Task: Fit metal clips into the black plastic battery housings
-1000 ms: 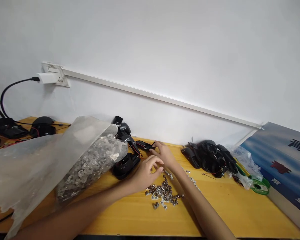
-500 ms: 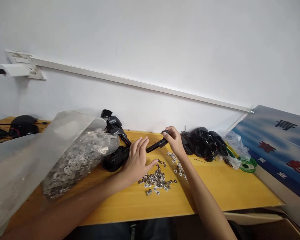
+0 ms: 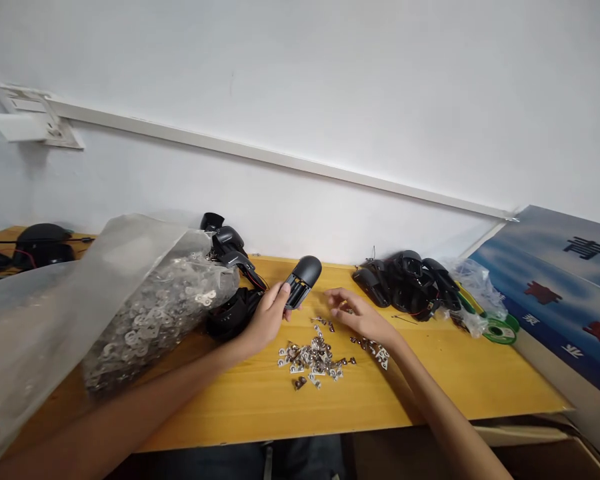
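Note:
My left hand [image 3: 267, 317] is closed on a black plastic housing [image 3: 307, 272] with a rounded end and an open battery compartment, held tilted above the table. The thumb presses along its near side. To the right, my right hand [image 3: 360, 317] hovers low over the table, fingers loosely bent and apart, with nothing visible in them. Below and between the hands lies a pile of small metal battery contacts [image 3: 313, 360]. More metal contacts [image 3: 380, 357] are scattered under the right wrist, partly hidden by it.
A large clear plastic bag [image 3: 150, 320] full of metal pieces stands at left. Black housings with wires [image 3: 230, 313] sit beside it, and more black housings [image 3: 405, 283] at right. Behind these are a plastic bag and a green spool [image 3: 500, 330]. A printed panel [image 3: 555, 280] leans at right.
The black housing has passed from my right hand to my left and turned so its battery compartment shows. My right hand has let go and lowered towards the metal contacts.

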A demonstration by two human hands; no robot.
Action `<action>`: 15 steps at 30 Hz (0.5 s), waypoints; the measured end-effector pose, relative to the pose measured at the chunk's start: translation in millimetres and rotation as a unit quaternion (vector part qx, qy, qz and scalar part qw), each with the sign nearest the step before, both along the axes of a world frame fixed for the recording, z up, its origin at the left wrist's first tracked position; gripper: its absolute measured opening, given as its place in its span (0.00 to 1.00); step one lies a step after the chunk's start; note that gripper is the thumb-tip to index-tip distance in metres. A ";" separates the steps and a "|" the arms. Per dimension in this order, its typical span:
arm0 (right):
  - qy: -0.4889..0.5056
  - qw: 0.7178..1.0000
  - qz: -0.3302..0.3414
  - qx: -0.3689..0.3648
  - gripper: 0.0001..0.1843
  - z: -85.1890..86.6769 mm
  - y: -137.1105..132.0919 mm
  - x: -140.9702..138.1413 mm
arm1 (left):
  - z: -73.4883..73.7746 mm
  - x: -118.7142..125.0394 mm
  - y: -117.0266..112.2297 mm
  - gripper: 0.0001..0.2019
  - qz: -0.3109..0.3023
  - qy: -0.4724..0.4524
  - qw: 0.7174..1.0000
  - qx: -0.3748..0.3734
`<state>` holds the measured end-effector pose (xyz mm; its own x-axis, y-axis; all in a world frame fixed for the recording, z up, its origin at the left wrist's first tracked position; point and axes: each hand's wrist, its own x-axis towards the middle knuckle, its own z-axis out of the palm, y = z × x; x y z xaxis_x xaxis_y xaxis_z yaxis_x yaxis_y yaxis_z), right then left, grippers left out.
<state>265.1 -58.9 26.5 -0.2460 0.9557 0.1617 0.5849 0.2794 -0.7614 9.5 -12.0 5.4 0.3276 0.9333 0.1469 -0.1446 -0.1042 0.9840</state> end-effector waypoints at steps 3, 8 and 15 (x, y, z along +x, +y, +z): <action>-0.103 0.994 -0.014 0.035 0.15 -2.0 -12.3 -4.7 | 0.9 -1.4 1.9 0.22 -0.002 -0.045 0.998 -0.036; -0.164 0.985 -0.017 0.041 0.04 -6.3 -11.7 -21.1 | -0.9 -4.0 5.2 0.24 -0.067 -0.114 0.989 -0.058; -0.117 0.990 -0.059 0.045 0.08 10.2 0.3 -18.8 | -10.3 -3.3 10.9 0.26 -0.133 -0.197 0.962 -0.134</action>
